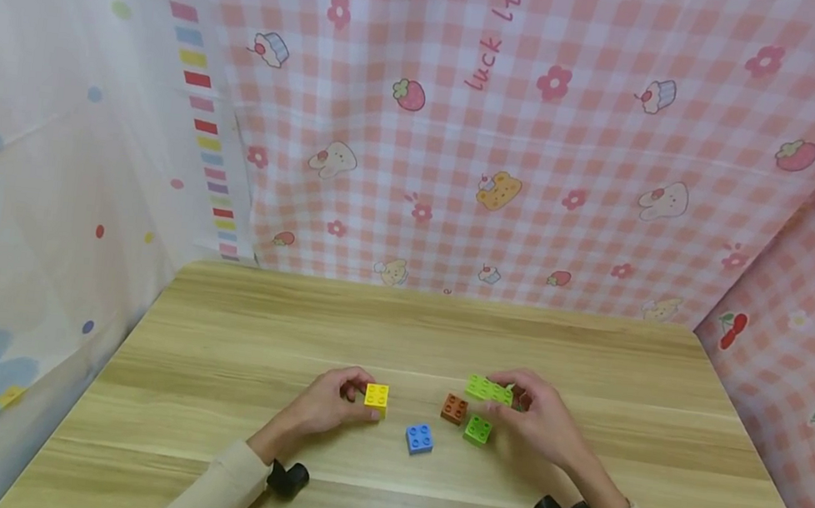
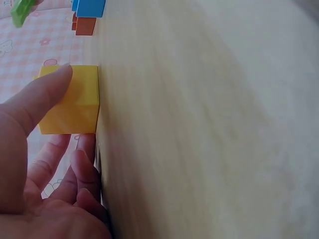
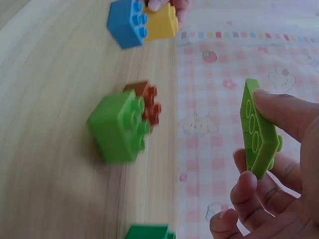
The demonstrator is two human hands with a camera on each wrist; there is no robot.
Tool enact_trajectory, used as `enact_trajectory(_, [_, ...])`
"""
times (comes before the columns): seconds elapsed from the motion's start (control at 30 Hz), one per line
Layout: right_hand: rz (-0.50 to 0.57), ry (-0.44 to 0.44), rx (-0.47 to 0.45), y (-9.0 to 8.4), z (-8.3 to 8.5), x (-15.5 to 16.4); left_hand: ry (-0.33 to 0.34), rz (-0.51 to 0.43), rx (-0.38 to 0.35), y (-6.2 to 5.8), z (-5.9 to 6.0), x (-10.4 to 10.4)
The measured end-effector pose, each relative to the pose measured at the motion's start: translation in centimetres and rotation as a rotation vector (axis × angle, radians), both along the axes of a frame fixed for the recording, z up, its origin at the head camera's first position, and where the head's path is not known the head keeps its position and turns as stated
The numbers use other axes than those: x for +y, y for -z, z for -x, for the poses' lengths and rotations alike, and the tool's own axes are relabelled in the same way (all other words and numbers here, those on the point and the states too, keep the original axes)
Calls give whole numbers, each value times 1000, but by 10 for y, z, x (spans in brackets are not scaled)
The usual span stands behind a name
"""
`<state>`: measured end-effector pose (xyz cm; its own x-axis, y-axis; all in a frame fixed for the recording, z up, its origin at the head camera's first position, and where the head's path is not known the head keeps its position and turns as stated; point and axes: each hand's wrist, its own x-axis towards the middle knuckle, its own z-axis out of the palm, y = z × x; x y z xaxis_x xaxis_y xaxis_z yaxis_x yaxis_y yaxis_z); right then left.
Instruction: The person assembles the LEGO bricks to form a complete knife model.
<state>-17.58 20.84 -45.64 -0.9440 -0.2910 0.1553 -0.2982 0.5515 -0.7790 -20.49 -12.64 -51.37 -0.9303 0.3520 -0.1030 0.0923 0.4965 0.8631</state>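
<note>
My left hand [image 1: 355, 396] grips a yellow square brick [image 1: 376, 397] that rests on the wooden table [image 1: 232, 335]. In the left wrist view my thumb [image 2: 47, 94] lies over the yellow brick [image 2: 75, 107]. My right hand [image 1: 517, 402] pinches a long light-green brick [image 1: 488, 390], held just above the table. The right wrist view shows that brick [image 3: 256, 132] between my thumb and fingertips. Between my hands lie a brown brick [image 1: 454, 408], a small green brick [image 1: 477, 430] and a blue brick [image 1: 420, 438].
Pink checked cloth [image 1: 537, 177] hangs behind and to the right of the table, and white patterned cloth [image 1: 53, 121] hangs on the left. A dark green brick [image 3: 148, 232] shows at the bottom edge of the right wrist view. Bare wood runs along the table's far side.
</note>
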Motion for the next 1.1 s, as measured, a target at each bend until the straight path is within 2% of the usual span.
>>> enact_trajectory(0.2, [22, -55, 1, 0, 5, -20, 12, 5, -26, -1, 1, 0])
enact_trajectory(0.43, [-4, -65, 9, 3, 12, -40, 15, 0, -48, -3, 2, 0])
enact_trajectory(0.7, [6, -90, -34, 5, 16, -60, 26, -2, -44, -3, 2, -2])
enact_trajectory(0.97, [10, -114, -39, 9, 21, -78, 24, -16, -51, -4, 2, -2])
enact_trajectory(1.1, [13, -131, -33, 12, 23, -88, 30, -27, -39, -8, 0, 1])
